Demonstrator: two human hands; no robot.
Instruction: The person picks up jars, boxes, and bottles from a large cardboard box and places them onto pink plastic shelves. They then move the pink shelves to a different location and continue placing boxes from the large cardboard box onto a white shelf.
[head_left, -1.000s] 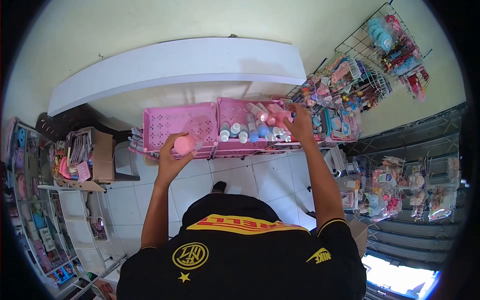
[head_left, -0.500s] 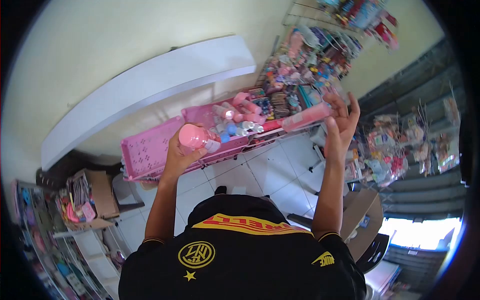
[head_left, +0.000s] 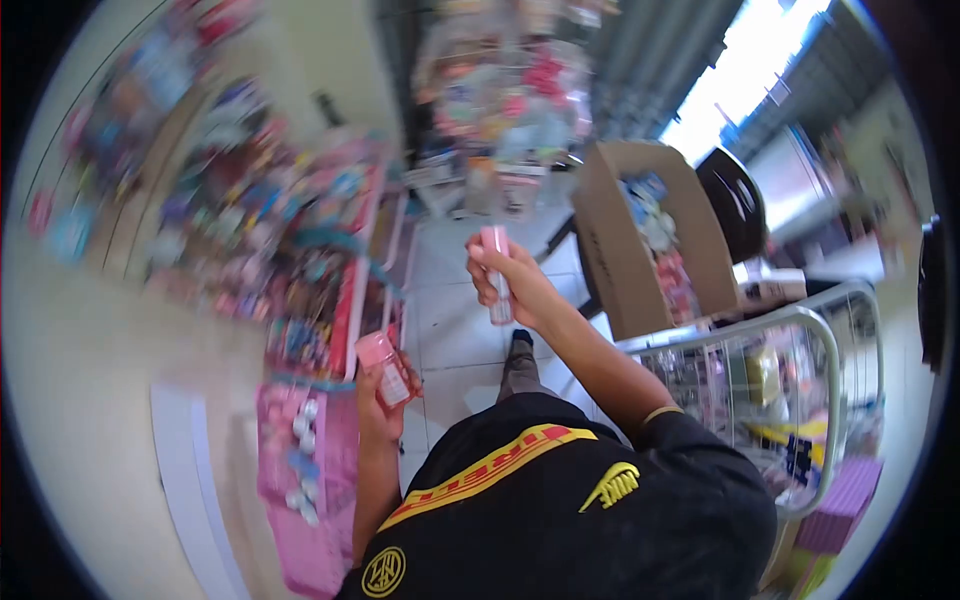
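My left hand (head_left: pixel 376 413) is wrapped round a clear bottle (head_left: pixel 393 384) with a wide pink lid and a printed label, held in front of the shelf unit. Out over the floor tiles, my right hand (head_left: pixel 522 280) grips a slim pink bottle (head_left: pixel 497 250), roughly upright, its clear lower end pointing toward me. The two bottles are apart. Beside my left forearm, a pink plastic basket (head_left: pixel 305 560) holds several small bottles (head_left: pixel 303 460) with white and blue caps. Motion blur hides the finer print.
An open cardboard box (head_left: pixel 620 260) with packed goods stands to the right, near a black chair (head_left: pixel 730 205). A white wire cart (head_left: pixel 830 400) is close to my right elbow. Hanging packets (head_left: pixel 510 90) are ahead; blurred small goods (head_left: pixel 250 210) crowd the left wall.
My view has swung right, away from the basket toward the cardboard box. Both bottles came along. My right hand, earlier with fingers spread by the slim bottle, is now closed around it.
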